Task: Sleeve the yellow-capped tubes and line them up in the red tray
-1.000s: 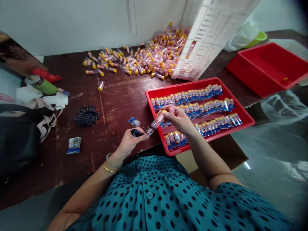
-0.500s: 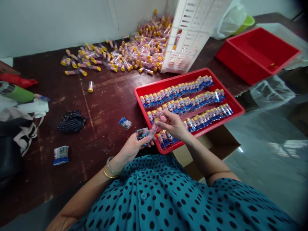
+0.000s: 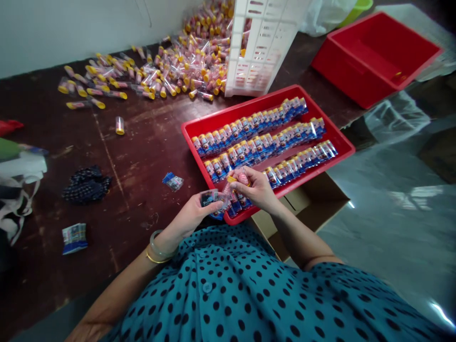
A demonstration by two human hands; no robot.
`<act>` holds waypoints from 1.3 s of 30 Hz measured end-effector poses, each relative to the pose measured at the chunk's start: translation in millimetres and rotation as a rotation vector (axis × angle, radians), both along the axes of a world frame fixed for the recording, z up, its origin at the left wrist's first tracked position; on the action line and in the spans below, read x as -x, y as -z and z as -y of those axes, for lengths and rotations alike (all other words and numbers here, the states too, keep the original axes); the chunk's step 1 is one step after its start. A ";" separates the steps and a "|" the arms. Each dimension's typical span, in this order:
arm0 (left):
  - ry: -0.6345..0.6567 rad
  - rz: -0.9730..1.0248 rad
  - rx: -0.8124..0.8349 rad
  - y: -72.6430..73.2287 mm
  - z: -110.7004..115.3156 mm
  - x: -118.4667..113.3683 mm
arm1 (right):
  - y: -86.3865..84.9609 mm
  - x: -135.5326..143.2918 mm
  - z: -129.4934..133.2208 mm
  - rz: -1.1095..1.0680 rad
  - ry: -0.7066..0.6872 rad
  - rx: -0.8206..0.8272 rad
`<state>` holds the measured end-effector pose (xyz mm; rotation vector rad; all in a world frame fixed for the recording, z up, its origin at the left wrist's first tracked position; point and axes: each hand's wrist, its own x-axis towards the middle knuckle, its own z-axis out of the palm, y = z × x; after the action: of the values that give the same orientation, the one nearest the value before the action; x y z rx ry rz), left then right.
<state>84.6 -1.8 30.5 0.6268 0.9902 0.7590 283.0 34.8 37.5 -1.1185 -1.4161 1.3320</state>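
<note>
My left hand [image 3: 194,211] is closed around printed plastic packets [image 3: 209,197], near the tray's front left corner. The fingers of my right hand [image 3: 258,190] pinch small clear tubes [image 3: 242,178] with yellow caps and pink contents. One tube [image 3: 228,186] slants between both hands, its lower end at the packets; whether it is inside one I cannot tell. Under and beyond my hands lies a red tray [image 3: 190,124]. It holds rows of packed tubes [image 3: 249,152] with yellow tops and blue lower ends.
Many loose tubes [image 3: 185,66] are heaped by the wall, beside an upright white plastic basket [image 3: 261,52]. One tube [image 3: 119,125] stands apart. Flat packets [image 3: 74,238] and a dark cloth [image 3: 87,184] lie left. A red bin [image 3: 356,61] is at right; a cardboard box [image 3: 313,209] sits below.
The whole view has shifted, so the table's things appear further left and slightly higher. My hands keep their grips, and the slanting tube is now more hidden between them.
</note>
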 end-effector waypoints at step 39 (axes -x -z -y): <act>0.026 0.055 0.087 -1.2 -8.7 -20.9 | -8.5 -160.2 -45.9 0.494 0.138 -0.006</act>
<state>105.5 6.9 31.8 0.5401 0.9577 0.7031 443.2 80.7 46.1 -1.5850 -1.6489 0.9891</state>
